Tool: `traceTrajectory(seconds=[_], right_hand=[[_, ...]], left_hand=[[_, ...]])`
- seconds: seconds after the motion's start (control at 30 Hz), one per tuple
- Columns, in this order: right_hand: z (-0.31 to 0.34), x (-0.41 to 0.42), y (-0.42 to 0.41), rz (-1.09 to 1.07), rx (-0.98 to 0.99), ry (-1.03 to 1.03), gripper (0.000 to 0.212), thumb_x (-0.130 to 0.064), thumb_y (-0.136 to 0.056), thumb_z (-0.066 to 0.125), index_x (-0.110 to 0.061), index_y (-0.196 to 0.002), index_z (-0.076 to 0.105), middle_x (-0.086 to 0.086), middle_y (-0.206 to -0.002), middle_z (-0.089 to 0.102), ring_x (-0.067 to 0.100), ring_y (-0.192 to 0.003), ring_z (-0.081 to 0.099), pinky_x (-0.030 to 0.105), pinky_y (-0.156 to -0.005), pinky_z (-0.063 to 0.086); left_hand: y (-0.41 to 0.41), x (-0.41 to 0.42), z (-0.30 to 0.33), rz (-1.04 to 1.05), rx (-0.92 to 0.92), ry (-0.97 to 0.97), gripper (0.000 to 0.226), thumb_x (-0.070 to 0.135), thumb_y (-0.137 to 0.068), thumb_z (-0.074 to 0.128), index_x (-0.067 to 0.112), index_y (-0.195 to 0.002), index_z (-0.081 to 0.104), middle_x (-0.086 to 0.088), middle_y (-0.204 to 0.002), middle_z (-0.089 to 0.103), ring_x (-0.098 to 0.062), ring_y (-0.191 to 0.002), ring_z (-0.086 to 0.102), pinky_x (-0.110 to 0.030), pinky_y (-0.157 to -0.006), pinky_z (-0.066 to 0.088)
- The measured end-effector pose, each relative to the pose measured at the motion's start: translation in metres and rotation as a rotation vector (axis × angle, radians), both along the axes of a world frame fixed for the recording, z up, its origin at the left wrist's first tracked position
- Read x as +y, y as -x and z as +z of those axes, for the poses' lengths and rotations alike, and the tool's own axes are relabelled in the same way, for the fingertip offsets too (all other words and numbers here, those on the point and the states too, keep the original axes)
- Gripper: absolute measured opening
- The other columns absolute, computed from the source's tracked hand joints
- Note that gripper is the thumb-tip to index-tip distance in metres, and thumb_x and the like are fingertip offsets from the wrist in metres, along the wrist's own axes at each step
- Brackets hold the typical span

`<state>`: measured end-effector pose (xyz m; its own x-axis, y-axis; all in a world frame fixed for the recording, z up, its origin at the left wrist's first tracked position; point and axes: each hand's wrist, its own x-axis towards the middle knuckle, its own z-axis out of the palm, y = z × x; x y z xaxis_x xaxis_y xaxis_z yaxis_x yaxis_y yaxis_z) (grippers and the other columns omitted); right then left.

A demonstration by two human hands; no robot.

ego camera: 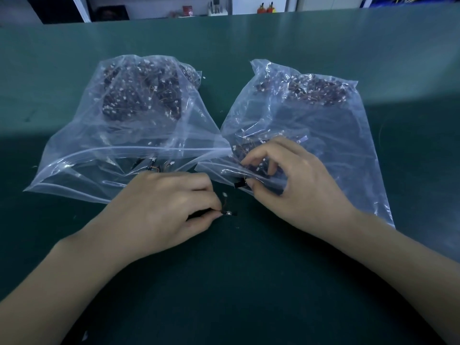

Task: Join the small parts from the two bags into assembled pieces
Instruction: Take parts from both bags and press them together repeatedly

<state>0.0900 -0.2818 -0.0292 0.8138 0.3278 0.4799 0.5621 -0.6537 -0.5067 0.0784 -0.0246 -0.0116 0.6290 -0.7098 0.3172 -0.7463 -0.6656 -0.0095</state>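
Left hand (pixel 164 207) knuckles up, fingertips pinched; right hand (pixel 286 180) fingers curled, pinching.

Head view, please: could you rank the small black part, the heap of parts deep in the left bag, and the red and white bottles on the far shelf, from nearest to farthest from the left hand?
1. Small black part: pinched at the left hand's fingertips, over the green table.
2. Heap of parts: in the left bag's far end.
3. Red and white bottles: on the far shelf, to the right.

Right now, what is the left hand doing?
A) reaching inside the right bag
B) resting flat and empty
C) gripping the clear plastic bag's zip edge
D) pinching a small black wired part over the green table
D: the left hand pinches a small black wired part above the green table, clear of both bags.
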Motion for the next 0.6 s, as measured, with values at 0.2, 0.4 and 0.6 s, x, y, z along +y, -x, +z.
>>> traceTrajectory(seconds=[0.2, 0.4, 0.6], right_hand=[[0.000, 0.001, 0.001, -0.007, 0.007, -0.004, 0.027, -0.014, -0.086, 0.080, -0.021, -0.110, 0.070, -0.011, -0.101, 0.063, 0.001, -0.087, 0.052, 0.020, -0.083, 0.045], [0.001, 0.000, 0.001, -0.005, 0.021, -0.004, 0.030, -0.015, -0.085, 0.082, -0.020, -0.113, 0.071, -0.011, -0.104, 0.063, -0.002, -0.089, 0.052, 0.018, -0.084, 0.044], [0.002, 0.000, 0.001, -0.010, 0.045, -0.010, 0.034, -0.018, -0.083, 0.085, -0.021, -0.114, 0.070, -0.008, -0.104, 0.063, 0.005, -0.088, 0.053, 0.026, -0.084, 0.048]], left_hand=[[0.003, -0.006, -0.005, -0.024, -0.028, -0.013, 0.017, 0.040, -0.099, 0.064, 0.031, -0.093, 0.077, 0.014, -0.087, 0.065, -0.012, -0.073, 0.065, -0.037, -0.044, 0.050], [0.006, -0.014, -0.007, 0.064, 0.008, 0.050, 0.037, 0.062, -0.100, 0.058, 0.030, -0.083, 0.068, 0.014, -0.080, 0.060, -0.009, -0.067, 0.061, -0.029, -0.045, 0.042], [0.006, -0.017, -0.010, 0.083, 0.106, 0.113, 0.023, 0.054, -0.092, 0.067, 0.035, -0.096, 0.078, 0.019, -0.091, 0.064, 0.001, -0.075, 0.056, -0.021, -0.057, 0.038]])
